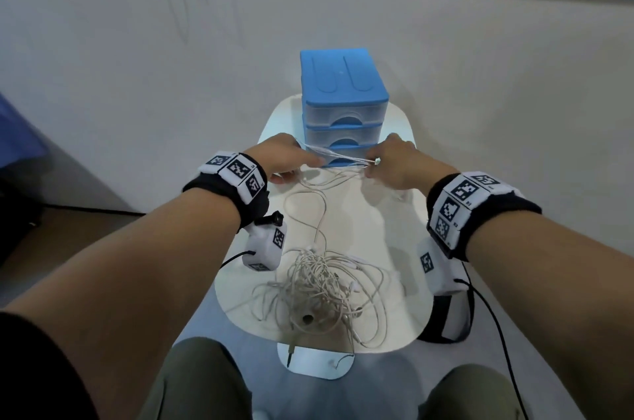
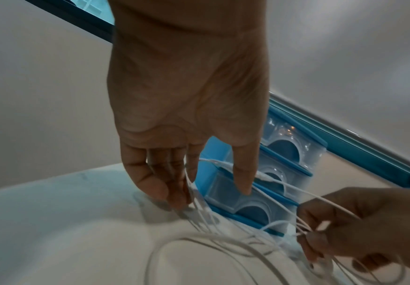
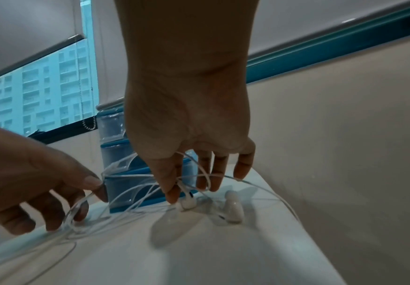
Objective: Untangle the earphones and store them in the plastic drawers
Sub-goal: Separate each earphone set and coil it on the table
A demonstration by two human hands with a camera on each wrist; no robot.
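1. Left hand (image 1: 286, 158) sits near the table (image 1: 394, 282) far-left edge, fingers curled, pinching white cord strands (image 1: 338, 157).
2. Strands run taut across the blue plastic drawers (image 1: 344, 103), all shut.
3. Right hand (image 1: 394, 162) pinches the other ends w/ an earbud (image 3: 187, 201).
4. Tangled earphones (image 1: 322, 289) heap lies nearer the body, mid-table.

Dim cool daylight, soft shadows, glossy table glare, blurred wide-angle wrist views
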